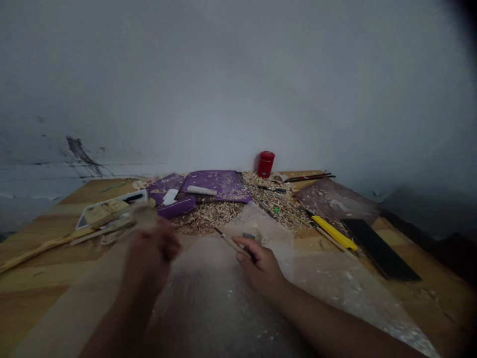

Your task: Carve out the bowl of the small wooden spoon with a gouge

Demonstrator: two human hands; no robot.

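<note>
My right hand (263, 263) grips a slim carving tool by its pale wooden handle (234, 243). Its short dark tip points up and left, toward a heap of wood shavings (210, 217). My left hand (151, 253) is smeared by motion, with its fingers seemingly curled. Just above that hand is a blurred pale shape (145, 215); whether the fingers hold it cannot be made out. Both hands are over a clear plastic sheet (208, 303) on the wooden table (33, 293).
At left lie a white-framed tray (82, 217), a pale wooden block (102, 213) and sticks. Purple packaging (223, 184) and a red canister (266, 165) stand toward the wall. A yellow cutter (333, 232) and a dark flat slab (380, 249) lie at right.
</note>
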